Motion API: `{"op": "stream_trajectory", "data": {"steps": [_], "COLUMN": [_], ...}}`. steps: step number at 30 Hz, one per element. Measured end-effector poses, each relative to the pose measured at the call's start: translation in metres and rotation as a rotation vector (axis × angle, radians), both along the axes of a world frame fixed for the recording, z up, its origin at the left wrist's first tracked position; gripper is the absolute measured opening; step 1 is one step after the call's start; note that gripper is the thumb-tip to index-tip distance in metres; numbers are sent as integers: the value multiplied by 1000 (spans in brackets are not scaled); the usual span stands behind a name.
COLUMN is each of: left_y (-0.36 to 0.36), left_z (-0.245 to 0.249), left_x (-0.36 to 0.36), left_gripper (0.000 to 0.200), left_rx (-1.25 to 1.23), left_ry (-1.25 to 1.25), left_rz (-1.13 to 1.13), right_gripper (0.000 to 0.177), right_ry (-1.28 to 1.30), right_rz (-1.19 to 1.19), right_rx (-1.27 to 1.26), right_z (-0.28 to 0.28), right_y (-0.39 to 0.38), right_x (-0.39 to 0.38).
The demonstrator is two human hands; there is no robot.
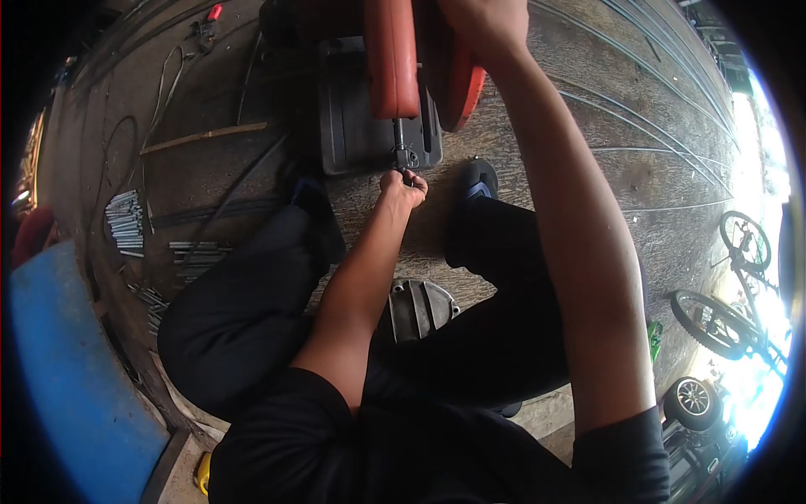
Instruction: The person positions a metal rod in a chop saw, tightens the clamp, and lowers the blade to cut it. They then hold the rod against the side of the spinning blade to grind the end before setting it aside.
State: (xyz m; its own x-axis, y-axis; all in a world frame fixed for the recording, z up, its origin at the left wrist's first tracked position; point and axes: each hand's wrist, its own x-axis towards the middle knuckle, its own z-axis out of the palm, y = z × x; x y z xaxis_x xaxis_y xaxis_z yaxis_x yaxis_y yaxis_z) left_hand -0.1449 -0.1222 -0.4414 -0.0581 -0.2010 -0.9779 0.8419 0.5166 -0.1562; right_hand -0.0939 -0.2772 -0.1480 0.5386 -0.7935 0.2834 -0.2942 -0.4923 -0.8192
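Note:
A cut-off saw with a red guard (392, 63) stands on a dark metal base (344, 126) in front of me. My left hand (405, 188) is closed on the crank handle at the near end of the saw's vise screw (400, 134), just past the edge of the base. At the top edge of the view, my right hand (491, 29) is above a second red, disc-like part (463, 88) of the saw. Its fingers are cut off or hidden, so its grip does not show.
Cut metal rods (124, 223) lie bundled at left, with more short rods (197, 260) nearby. A ribbed metal casting (420, 309) rests between my legs. Long rods (646, 109) stretch across the floor at right. A wooden stick (204, 137), a blue panel (75, 370) and a bicycle (714, 323) are around.

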Motion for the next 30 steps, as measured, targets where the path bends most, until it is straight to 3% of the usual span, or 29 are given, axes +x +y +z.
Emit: {"op": "stream_trajectory", "data": {"steps": [3, 5, 6, 7, 9, 11, 12, 13, 15, 17, 18, 19, 22, 23, 24, 30], "left_y": [4, 13, 23, 28, 37, 27, 16, 18, 0, -15, -21, -24, -42, -44, -45, -62], "left_z": [2, 9, -5, 4, 32, 102, 154, 202, 247, 309, 326, 335, 311, 309, 314, 349], "left_x": [3, 5, 6, 19, 52, 100, 112, 122, 148, 118, 108, 102, 99, 106, 107, 127], "left_gripper": [29, 28, 27, 27, 26, 27, 31, 30, 40, 45, 49, 47, 42, 39, 37, 36], "left_rx": [14, 118, 149, 152, 209, 115, 192, 121, 447, 797, 725, 528, 613, 580, 547, 581], "left_ry": [5, -104, -341, -358, -718, -980, -910, -1218, -1572, -1878, -1839, -1788, -1932, -1855, -1773, -1784], "left_rz": [-8, -451, -722, -725, -1847, -1886, -1514, -1369, -955, -632, -814, -995, -928, -1034, -1140, -1229], "right_gripper": [69, 67, 65, 65, 64, 63, 62, 62, 44, 55, 66, 66, 52, 52, 49, 42], "right_ry": [40, 113, 56, 40, 73, 57, 50, 34, 66, 90, 132, 116, 69, 63, 114, 208], "right_rz": [13, 50, 19, 14, 17, 18, 24, 24, 31, 61, 93, 95, 29, 34, 37, 12], "right_rx": [-38, -47, -87, -90, -69, -45, -25, -28, -103, -61, -13, -21, -39, -50, -57, -106], "right_z": [4, 3, -7, -5, -3, -4, -3, -3, -5, -3, -1, -2, -4, -4, -2, 13], "right_y": [-3, -5, -9, -8, -7, -8, -8, -7, -7, -9, -10, -9, -8, -11, -15, -35], "right_x": [-2, -2, 1, 1, -2, -4, -3, -4, -5, -6, -5, -5, -2, 1, 4, 29]}}
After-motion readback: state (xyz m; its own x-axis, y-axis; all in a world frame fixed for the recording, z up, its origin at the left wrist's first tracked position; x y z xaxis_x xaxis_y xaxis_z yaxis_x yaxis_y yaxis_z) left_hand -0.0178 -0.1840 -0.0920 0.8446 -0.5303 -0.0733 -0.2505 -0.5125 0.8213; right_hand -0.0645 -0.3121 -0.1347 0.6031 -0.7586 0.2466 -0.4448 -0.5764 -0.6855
